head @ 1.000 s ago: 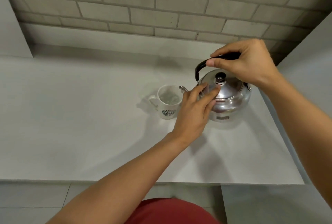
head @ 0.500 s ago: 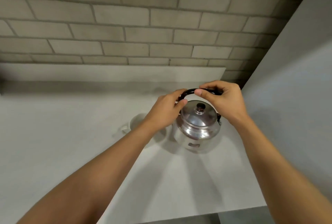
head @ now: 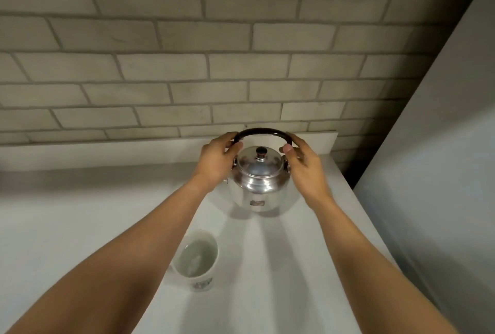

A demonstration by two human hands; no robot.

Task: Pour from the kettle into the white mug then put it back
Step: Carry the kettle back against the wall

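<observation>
The shiny steel kettle (head: 258,183) stands upright on the white counter (head: 80,226), at the back right near the wall, lid on. Its black arched handle (head: 261,131) is raised. My left hand (head: 217,159) curls around the handle's left end and my right hand (head: 305,165) around its right end. The white mug (head: 199,256) stands closer to me, apart from the kettle, with clear water in it. My left forearm hides the mug's left side.
A grey brick wall (head: 187,66) with a low white ledge (head: 107,153) runs behind the counter. A tall grey panel (head: 428,173) closes the counter's right side, close to the kettle.
The kettle now sits farther back from the mug, near the wall. My hands have spread to the two ends of the handle. My view has tilted up.
</observation>
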